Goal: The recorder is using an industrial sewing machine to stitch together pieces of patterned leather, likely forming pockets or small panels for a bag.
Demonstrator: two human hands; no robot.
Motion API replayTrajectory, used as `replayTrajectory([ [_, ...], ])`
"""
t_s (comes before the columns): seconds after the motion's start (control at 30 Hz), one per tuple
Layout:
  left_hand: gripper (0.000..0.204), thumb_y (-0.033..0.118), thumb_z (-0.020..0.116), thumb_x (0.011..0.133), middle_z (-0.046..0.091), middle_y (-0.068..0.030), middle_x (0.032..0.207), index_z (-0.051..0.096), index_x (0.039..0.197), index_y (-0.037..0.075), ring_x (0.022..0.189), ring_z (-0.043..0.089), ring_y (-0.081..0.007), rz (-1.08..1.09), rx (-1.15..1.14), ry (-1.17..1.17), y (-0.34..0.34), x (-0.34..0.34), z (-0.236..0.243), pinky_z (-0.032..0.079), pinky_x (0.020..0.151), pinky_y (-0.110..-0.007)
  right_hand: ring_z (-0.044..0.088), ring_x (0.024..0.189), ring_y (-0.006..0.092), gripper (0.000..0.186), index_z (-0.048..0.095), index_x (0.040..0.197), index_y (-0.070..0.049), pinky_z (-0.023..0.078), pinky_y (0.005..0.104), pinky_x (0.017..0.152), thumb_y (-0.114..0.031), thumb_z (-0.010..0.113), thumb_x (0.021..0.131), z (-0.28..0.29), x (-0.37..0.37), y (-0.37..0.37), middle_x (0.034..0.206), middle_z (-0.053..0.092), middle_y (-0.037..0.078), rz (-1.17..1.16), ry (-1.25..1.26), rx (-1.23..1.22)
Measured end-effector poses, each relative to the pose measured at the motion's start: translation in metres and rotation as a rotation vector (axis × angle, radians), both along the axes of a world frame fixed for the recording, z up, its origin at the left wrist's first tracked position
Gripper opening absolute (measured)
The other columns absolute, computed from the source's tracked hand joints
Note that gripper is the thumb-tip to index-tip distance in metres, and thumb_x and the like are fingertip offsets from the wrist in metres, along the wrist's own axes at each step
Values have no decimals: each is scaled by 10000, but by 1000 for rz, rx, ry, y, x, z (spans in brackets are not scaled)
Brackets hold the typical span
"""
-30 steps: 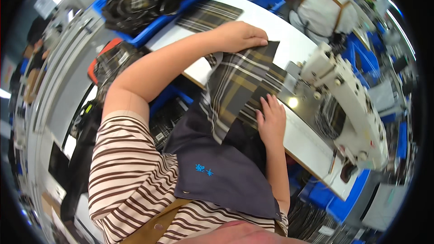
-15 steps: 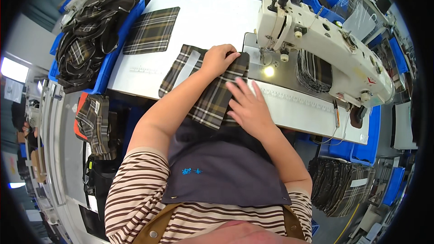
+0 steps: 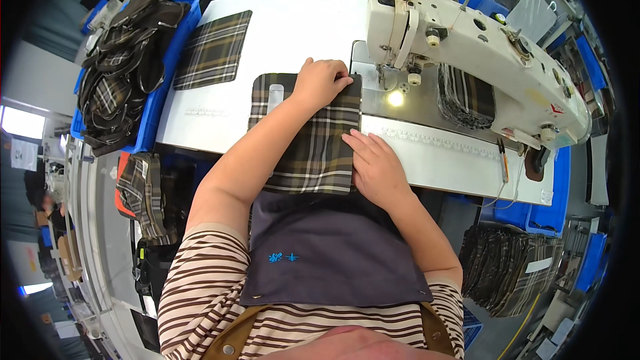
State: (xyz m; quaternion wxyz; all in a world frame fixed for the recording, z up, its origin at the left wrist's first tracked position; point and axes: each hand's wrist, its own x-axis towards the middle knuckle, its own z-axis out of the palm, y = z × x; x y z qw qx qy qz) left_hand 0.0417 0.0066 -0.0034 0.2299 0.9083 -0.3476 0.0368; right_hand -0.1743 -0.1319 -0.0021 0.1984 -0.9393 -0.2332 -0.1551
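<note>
A brown, black and white plaid fabric panel (image 3: pixel 313 160) lies partly on the white table and reaches over its near edge to my apron. My left hand (image 3: pixel 321 85) is closed on its far right corner, fingers bent and pressed together beside the sewing machine's metal plate. A pale strip (image 3: pixel 275 95) lies on the panel, left of that hand. My right hand (image 3: pixel 379 168) rests along the panel's right edge, fingers stretched out and fingertips touching the cloth; its thumb is partly hidden. The white sewing machine (image 3: pixel 460 53) stands right of both hands, its needle area lit.
Another plaid piece (image 3: pixel 213 50) lies at the table's far left, beside a blue bin (image 3: pixel 157 103) heaped with dark plaid items. Stacked plaid pieces (image 3: pixel 467 100) sit under the machine arm. An orange-handled tool (image 3: pixel 504 163) lies at the right; more plaid cloth (image 3: pixel 497 270) hangs below.
The panel has turned from slanted to nearly square with the table edge. My right hand has come to rest on its right edge, fingers closer together. My left hand stays at the corner.
</note>
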Motion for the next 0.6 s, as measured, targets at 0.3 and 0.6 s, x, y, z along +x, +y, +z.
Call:
replayTrajectory([
  [0.3, 193, 291, 754, 903, 724, -32, 755, 694, 844, 117, 669, 638, -252, -38, -54, -68, -6, 7, -2, 416, 781, -374, 535, 1373, 291, 202, 698, 916, 31, 418, 466, 1156, -25, 714, 722, -1, 2, -2, 1386, 621, 140, -47, -15, 29],
  [0.6, 186, 283, 747, 911, 724, -32, 755, 685, 854, 117, 669, 639, -258, -33, -46, -49, -7, 7, -2, 411, 803, -389, 527, 1380, 290, 246, 707, 956, 43, 407, 467, 1166, -29, 713, 721, 1, 2, -1, 1373, 627, 143, -59, -1, 27],
])
